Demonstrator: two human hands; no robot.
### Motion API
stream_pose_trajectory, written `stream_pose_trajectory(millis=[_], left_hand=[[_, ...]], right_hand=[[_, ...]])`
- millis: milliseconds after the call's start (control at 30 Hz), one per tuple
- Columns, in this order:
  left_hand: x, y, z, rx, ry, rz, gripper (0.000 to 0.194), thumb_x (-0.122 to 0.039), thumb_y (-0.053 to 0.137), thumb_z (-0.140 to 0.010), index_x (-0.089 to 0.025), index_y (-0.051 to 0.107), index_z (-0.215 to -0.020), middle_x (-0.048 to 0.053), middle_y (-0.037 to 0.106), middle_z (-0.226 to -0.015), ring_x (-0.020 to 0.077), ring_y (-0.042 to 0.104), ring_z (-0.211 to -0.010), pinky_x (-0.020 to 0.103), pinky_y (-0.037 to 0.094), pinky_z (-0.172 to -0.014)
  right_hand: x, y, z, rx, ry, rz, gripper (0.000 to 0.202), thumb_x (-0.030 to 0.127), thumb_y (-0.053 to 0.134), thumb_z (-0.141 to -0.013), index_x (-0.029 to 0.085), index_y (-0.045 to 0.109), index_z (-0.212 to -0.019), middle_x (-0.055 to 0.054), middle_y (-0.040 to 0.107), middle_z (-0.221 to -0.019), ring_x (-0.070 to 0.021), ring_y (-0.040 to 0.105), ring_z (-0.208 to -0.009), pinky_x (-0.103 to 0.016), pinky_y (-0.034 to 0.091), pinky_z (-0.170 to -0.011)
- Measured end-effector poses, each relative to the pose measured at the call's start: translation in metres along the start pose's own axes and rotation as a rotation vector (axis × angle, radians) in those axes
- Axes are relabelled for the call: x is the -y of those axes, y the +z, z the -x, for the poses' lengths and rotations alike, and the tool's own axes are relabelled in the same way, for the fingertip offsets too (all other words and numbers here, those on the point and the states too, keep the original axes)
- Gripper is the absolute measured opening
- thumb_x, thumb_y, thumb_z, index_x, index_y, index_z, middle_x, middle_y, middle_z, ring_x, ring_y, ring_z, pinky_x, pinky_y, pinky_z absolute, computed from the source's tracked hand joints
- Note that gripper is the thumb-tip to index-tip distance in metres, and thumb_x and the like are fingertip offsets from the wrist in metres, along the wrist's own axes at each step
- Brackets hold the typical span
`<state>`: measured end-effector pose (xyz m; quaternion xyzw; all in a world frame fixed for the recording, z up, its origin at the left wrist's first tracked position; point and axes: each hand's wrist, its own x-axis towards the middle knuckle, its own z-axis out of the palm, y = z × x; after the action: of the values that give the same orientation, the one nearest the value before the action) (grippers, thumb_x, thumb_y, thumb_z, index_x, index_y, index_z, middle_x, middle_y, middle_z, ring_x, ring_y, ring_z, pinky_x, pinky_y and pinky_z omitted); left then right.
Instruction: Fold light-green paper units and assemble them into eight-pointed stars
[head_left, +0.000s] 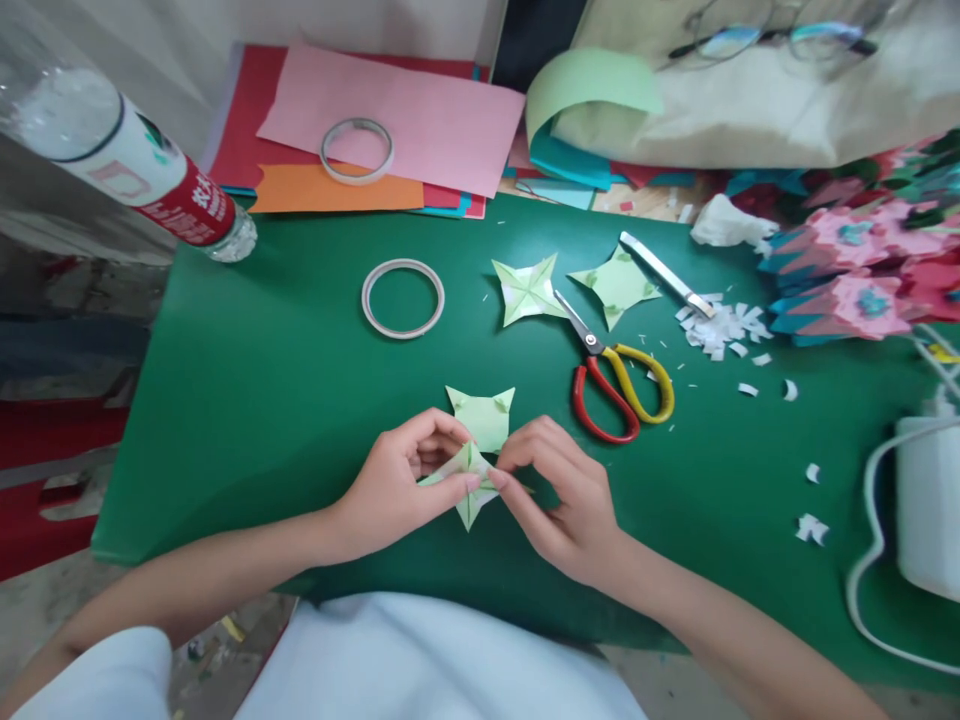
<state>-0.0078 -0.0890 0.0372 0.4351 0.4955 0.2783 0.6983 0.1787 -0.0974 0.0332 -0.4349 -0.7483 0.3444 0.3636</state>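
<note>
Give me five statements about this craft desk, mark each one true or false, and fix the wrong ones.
1. The left hand and right hand both touch one folded green star. True.
2. Both handles of the scissors are red. False: one is red, the other yellow.
3. White scraps lie to the right of the scissors in the picture. True.
4. The glasses rest on the green tabletop. False: they lie on beige material beyond the tabletop.
5. A tape roll overlaps the orange paper. True.
</note>
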Motion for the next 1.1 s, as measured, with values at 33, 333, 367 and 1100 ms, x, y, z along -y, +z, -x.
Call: stream_pose_trajectory(millis=[33, 333, 367, 1100], left_hand=[[0.0, 0.001, 0.0, -0.004, -0.027, 0.037, 0.022, -0.02, 0.074, -0.073, -0.017, 0.057, -0.087, -0.003, 0.063, -0.075, 0.0055, 0.058, -0.067, 0.014, 0.046, -0.062], [0.001, 0.004, 0.003, -0.122, -0.083, -0.008, 0.026, -0.023, 0.073, -0.074, -0.019, 0.059, -0.096, -0.005, 0.068, -0.067, 0.0074, 0.062, -0.063, 0.015, 0.05, -0.062], [0.001, 0.004, 0.003, -0.134, -0.073, -0.034, 0.026, -0.022, 0.073, -0.073, -0.02, 0.06, -0.096, -0.004, 0.069, -0.068, 0.008, 0.064, -0.063, 0.016, 0.051, -0.064], [0.0, 0.001, 0.007, -0.074, 0.091, -0.35, 0.026, -0.014, 0.067, -0.072, -0.021, 0.054, -0.094, -0.007, 0.067, -0.066, 0.0072, 0.062, -0.059, 0.016, 0.048, -0.062]], right_hand=[[0.0, 0.001, 0.0, -0.014, 0.007, -0.002, 0.013, 0.007, 0.056, -0.087, 0.017, 0.051, -0.08, -0.001, 0.056, -0.072, -0.0117, 0.047, -0.068, -0.029, 0.04, -0.064], [0.002, 0.004, 0.008, -0.164, -0.364, 0.685, 0.025, 0.012, 0.076, -0.074, 0.014, 0.064, -0.096, -0.007, 0.072, -0.083, -0.0191, 0.06, -0.076, -0.033, 0.045, -0.065], [0.002, 0.004, 0.009, -0.165, -0.394, 0.721, 0.025, 0.012, 0.077, -0.073, 0.013, 0.065, -0.096, -0.007, 0.072, -0.083, -0.0194, 0.06, -0.076, -0.033, 0.045, -0.064], [0.001, -0.006, 0.003, 0.068, -0.362, 0.524, 0.008, 0.008, 0.064, -0.081, 0.016, 0.062, -0.078, -0.003, 0.064, -0.071, -0.0149, 0.054, -0.068, -0.03, 0.045, -0.058]])
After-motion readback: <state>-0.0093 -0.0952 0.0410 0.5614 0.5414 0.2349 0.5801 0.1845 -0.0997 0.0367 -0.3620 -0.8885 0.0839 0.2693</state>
